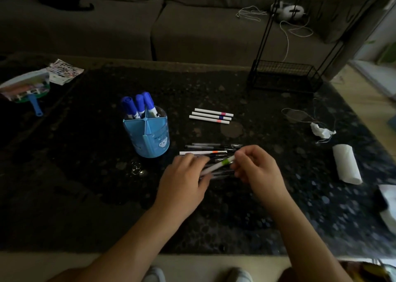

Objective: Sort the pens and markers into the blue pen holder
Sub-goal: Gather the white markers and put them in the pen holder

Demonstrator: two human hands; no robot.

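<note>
The blue pen holder (pixel 147 137) stands left of centre on the dark table, with three blue-capped markers (pixel 138 105) upright in its rear compartments. Three white markers (pixel 211 116) lie side by side behind the hands. A pile of black pens (pixel 214 146) and a white marker with an orange band (pixel 202 152) lie just beyond my fingers. My right hand (pixel 256 166) pinches the end of a white marker with a green band (pixel 217 166). My left hand (pixel 184 177) rests fingers-down on the pile, touching that marker's other end.
A black wire rack (pixel 285 76) stands at the back right. A rolled white paper (pixel 346 164) and a crumpled tissue with string (pixel 321 130) lie to the right. A fan and sticker packet (pixel 27 86) sit far left. Small metal rings (pixel 137 169) lie near the holder.
</note>
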